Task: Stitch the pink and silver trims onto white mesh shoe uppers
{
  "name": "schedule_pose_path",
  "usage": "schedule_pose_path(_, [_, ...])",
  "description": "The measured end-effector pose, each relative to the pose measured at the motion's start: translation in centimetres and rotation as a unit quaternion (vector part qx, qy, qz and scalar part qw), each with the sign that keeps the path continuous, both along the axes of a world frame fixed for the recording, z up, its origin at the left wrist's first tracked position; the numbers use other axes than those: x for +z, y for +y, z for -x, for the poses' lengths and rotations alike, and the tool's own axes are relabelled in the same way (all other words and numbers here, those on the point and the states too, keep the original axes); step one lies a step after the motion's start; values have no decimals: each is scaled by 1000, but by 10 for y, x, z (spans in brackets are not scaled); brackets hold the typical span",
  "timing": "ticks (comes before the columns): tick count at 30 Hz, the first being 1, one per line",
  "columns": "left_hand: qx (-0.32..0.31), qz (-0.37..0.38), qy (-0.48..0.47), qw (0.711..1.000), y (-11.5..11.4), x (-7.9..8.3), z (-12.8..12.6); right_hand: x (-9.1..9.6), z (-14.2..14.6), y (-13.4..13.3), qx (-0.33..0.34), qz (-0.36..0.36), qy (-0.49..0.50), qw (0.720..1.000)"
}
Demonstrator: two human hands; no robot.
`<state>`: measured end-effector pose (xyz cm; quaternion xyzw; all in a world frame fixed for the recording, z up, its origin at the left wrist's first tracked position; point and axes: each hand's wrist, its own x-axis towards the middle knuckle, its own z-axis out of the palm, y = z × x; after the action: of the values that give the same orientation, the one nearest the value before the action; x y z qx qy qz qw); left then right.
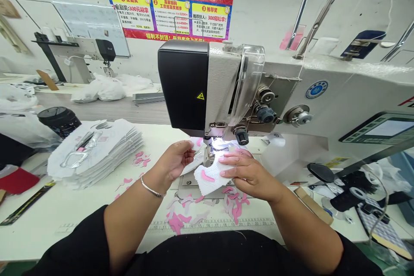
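Pink curved scraps (176,224) lie toward the near edge of the work surface (77,209), before pebbly white fabric (211,180) under the sewing machine (223,82), where the left hand (176,161) pinches a white edge and the right hand (247,173) rests, fingers slightly spread. Metal tools (83,148) top stacked white sheets (113,155) toward the surface's left edge, a dark cylindrical container (58,120) behind; beyond, white plastic bags (108,88) bulge, contents indistinct.

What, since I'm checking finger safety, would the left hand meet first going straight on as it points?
The left hand would probably first meet the presser foot, past the white fabric at its fingertips; depth is unclear.
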<state>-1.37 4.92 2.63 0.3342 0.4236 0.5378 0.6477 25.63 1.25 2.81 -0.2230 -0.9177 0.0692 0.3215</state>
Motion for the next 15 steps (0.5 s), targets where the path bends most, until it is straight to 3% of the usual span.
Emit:
schedule_pose_path(3, [14, -22, 31, 999, -13, -7, 1, 4, -1, -1, -12, 56, 40, 998])
schedule_pose_path(8, [11, -13, 39, 999, -44, -18, 3, 2, 19, 2, -198, 32, -17, 980])
schedule_pose_path(15, [-58, -30, 65, 996, -65, -17, 4, -4, 35, 6, -234, -35, -24, 971])
